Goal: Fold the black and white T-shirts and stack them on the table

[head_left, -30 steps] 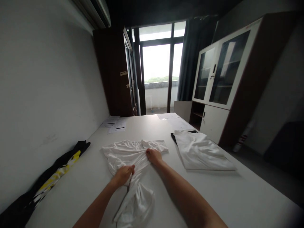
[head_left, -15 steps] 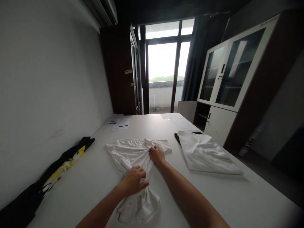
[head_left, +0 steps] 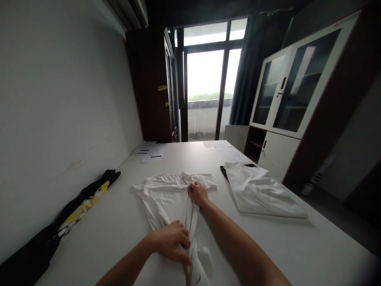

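Observation:
A white T-shirt (head_left: 166, 197) lies spread on the white table in front of me, its neckline and sleeves toward the far side. My right hand (head_left: 198, 193) is closed on the cloth near the right sleeve, fingertips curled into it. Lower down, my left hand (head_left: 173, 241) grips the shirt's body, thumb and fingers around a bunched strip of fabric. Creases run straight between the two hands. Below my left hand, the hem hangs together in loose folds close to the near edge of the view.
To the right lies a folded white garment (head_left: 262, 192) with a black piece under it. A black garment with yellow and white print (head_left: 80, 210) lies along the left wall. Paper sheets (head_left: 152, 153) rest at the table's far end. Glass-door cabinets (head_left: 303, 87) stand beyond on the right.
My left hand has moved down toward me, drawing the shirt's body longer and straighter. My right hand has stayed at nearly the same spot on the shirt.

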{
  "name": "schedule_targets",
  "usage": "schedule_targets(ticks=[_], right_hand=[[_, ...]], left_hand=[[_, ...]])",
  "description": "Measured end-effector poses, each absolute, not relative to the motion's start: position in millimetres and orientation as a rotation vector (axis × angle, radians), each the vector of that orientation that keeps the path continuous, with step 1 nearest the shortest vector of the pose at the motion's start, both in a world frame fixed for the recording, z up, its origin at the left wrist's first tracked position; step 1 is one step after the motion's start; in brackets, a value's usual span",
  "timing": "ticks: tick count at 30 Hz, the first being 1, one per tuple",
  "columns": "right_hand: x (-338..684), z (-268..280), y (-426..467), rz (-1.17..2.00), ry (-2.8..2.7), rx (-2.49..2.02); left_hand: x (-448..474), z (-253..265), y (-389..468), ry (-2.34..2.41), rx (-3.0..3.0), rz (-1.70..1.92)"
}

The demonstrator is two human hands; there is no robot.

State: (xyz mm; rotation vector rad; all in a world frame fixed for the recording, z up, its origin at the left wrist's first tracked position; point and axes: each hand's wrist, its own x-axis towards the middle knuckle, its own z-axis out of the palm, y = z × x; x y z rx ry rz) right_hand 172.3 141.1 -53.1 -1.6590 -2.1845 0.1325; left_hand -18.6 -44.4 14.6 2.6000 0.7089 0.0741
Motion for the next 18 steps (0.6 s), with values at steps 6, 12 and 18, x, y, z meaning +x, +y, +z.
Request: schedule_targets(ticks=[6,12,18], right_hand=[[173.7,-55.5,142.9,0.119,-2.187,-1.644],[172.5,-59.1,145.2,0.115,-2.184,-1.628],[174.7,-56.9,143.9,0.112,-2.191,-1.618]], left_hand=[[11.5,-0.4,-56.0,0.73,2.581,0.326],[25.3,-10.0,-64.0,1.041,2.497,0.189],[1.4,7.7,-52.7,0.823,2.412,0.109]])
